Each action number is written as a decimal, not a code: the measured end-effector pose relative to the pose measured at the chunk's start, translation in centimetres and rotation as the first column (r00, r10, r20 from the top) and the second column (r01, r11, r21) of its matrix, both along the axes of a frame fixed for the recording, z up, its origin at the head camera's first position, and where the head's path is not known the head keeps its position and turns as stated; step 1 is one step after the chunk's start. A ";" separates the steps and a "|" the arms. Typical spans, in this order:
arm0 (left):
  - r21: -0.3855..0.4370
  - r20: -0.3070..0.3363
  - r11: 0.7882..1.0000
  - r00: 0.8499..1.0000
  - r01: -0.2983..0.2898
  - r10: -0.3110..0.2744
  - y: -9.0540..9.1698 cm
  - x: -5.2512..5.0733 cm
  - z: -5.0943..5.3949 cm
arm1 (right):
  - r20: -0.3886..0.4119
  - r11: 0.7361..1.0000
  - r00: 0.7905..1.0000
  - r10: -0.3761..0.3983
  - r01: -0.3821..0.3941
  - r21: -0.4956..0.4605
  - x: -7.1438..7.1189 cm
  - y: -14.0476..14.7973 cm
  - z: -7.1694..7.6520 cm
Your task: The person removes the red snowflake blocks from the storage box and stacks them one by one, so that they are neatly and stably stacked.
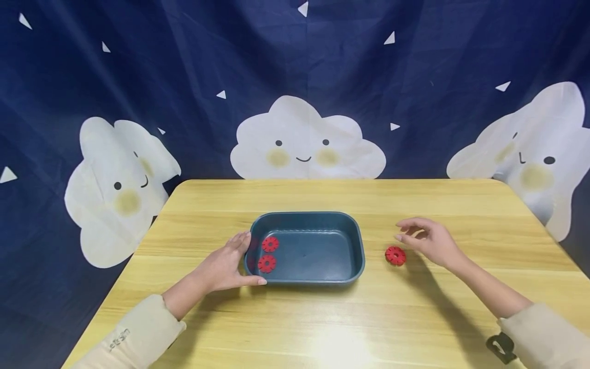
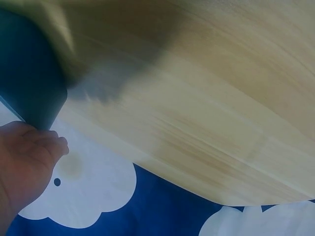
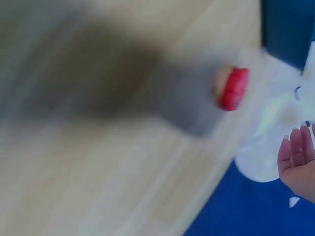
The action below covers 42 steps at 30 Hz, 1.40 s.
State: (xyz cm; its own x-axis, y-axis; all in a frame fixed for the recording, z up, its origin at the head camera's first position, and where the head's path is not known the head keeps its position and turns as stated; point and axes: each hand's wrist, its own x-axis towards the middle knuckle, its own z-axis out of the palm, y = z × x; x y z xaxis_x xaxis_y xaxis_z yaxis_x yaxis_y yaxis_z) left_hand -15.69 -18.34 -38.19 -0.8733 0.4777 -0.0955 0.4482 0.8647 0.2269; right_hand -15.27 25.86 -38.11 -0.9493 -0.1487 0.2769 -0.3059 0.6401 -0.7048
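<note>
Counting discs, how far along does this look?

Two in, one out. The far disc and the near disc lie flat inside the tray, one behind the other along its left wall. The near disc sits close to the near left corner.

And the third?

That's the loose disc. It lies on the tabletop, apart from the tray, between its right wall and the tabletop's right edge.

Where's the tray?

About midway between the tabletop's left and right edges, set in from the far edge. The near edge is out of view.

What about the hands?

The left hand steadies the tray at its near left corner, fingers spread against the left wall and thumb along the near rim. The right hand hangs just beside the loose disc, fingers loosely bent, thumb and fingertips apart with nothing between them.

Is it touching the disc?

Not as far as the head view shows. The right wrist view is too blurred around the disc to add much.

So what's left?

My judgement: two of the three discs in view are dealt with, and only the loose one remains outside. Whether there are more beyond the frame, I can't tell.
</note>
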 end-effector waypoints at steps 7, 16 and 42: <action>-0.002 0.006 1.000 1.000 -0.003 0.003 0.0 -0.1 -0.2 | 0.000 0.997 0.997 0.072 -0.072 -0.006 -0.6 -2.6 2.2; -0.014 0.004 1.000 1.000 0.014 -0.013 0.0 -0.2 0.0 | 0.021 0.990 0.990 0.142 -0.141 -0.029 -1.4 -5.2 2.8; -0.039 0.038 0.999 0.999 -0.012 0.014 0.1 -0.1 0.5 | 0.077 0.944 0.953 0.293 -0.276 -0.183 -4.2 -15.4 3.7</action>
